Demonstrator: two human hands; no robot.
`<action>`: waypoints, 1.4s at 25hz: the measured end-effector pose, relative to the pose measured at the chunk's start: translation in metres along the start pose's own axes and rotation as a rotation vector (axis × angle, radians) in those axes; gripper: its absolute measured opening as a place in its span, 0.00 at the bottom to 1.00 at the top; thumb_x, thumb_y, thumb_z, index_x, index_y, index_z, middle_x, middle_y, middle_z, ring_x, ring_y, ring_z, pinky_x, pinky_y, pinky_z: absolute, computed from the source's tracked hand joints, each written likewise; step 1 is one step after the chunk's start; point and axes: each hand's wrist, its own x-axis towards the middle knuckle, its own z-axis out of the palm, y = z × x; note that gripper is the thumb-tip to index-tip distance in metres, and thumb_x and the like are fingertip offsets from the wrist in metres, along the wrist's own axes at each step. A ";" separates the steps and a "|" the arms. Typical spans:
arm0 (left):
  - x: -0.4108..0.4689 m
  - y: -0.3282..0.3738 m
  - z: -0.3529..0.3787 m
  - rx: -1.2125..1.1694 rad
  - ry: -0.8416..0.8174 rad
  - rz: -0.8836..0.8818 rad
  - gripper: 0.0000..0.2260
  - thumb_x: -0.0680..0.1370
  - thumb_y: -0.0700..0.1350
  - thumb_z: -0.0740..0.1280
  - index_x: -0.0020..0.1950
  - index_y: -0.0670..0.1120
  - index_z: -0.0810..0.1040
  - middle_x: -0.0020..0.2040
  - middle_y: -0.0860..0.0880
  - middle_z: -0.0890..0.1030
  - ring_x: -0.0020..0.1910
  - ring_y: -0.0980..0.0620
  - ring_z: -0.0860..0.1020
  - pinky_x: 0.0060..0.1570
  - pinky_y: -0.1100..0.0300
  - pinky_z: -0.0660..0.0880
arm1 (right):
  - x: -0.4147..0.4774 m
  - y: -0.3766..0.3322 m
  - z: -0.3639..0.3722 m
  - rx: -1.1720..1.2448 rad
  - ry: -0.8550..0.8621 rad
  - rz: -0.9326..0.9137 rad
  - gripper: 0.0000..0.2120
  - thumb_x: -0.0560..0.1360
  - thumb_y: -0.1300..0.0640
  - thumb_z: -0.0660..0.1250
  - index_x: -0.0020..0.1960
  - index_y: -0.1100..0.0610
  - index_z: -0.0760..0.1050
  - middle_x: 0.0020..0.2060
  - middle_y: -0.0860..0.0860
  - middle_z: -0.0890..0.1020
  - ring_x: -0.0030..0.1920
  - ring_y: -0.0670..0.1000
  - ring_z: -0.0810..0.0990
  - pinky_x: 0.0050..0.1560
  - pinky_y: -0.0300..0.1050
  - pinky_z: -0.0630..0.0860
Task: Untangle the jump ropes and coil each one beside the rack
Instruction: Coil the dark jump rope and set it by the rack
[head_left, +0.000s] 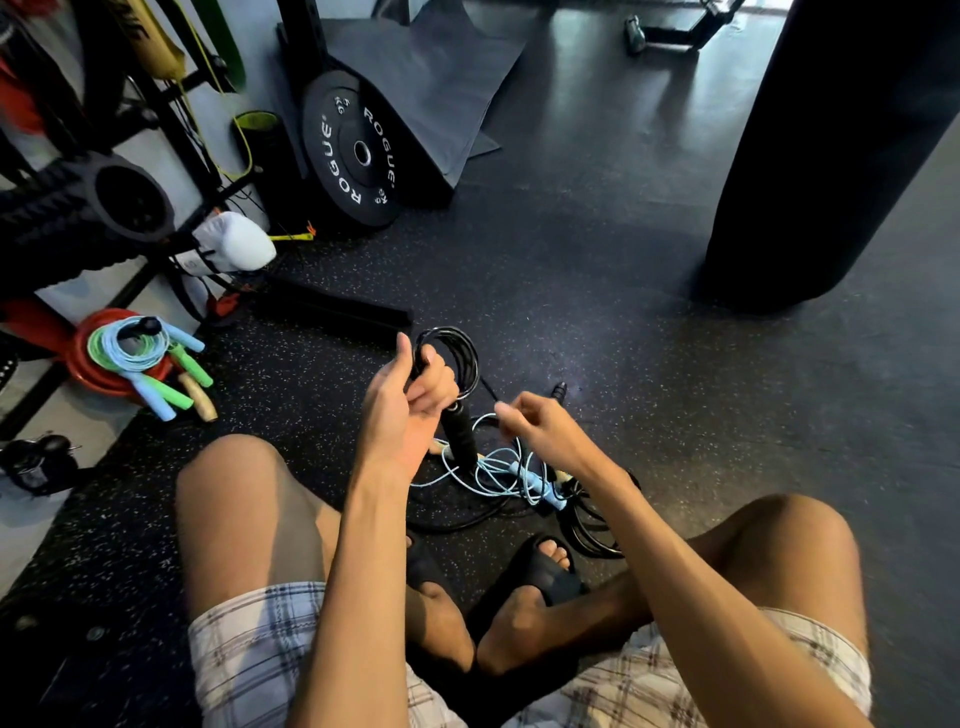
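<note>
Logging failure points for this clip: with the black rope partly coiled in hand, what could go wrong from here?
1. The black jump rope is only loosely looped in the left hand, so the loops could slip open.
2. If the cord the right hand pinches is still caught in the light blue jump rope below, pulling may tighten that tangle.
3. The dangling black handle could snag it.

Your head view is dim overall, with a cool cast. Light comes in from the upper right and leaves a pale sheen on the floor (597, 130) there. The heavy bag (831, 156) reads near-black, no detail. The wide-angle lens bends and smears the rack (62, 208) at the left edge. Your right hand (540, 431) is slightly motion-blurred. A soft shadow lies across your left thigh (244, 519).
</note>
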 end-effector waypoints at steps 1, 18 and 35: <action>0.000 0.000 -0.001 -0.024 0.038 0.038 0.17 0.85 0.51 0.53 0.43 0.44 0.74 0.27 0.54 0.61 0.25 0.58 0.58 0.30 0.63 0.59 | -0.001 0.011 0.001 -0.074 -0.016 0.040 0.13 0.79 0.46 0.67 0.41 0.53 0.72 0.35 0.47 0.84 0.34 0.45 0.77 0.39 0.45 0.74; 0.002 -0.013 -0.036 1.016 0.422 0.151 0.10 0.83 0.41 0.61 0.48 0.36 0.77 0.32 0.44 0.80 0.29 0.55 0.79 0.35 0.66 0.75 | -0.019 -0.055 -0.021 -0.013 -0.263 -0.244 0.12 0.83 0.59 0.61 0.43 0.63 0.76 0.30 0.50 0.75 0.30 0.44 0.70 0.33 0.36 0.67; -0.003 -0.003 -0.008 0.127 -0.001 -0.126 0.17 0.84 0.50 0.54 0.40 0.43 0.72 0.25 0.55 0.59 0.24 0.58 0.56 0.30 0.59 0.51 | 0.000 -0.027 -0.002 0.107 0.030 -0.065 0.18 0.82 0.45 0.61 0.39 0.55 0.72 0.27 0.49 0.78 0.28 0.44 0.72 0.33 0.40 0.69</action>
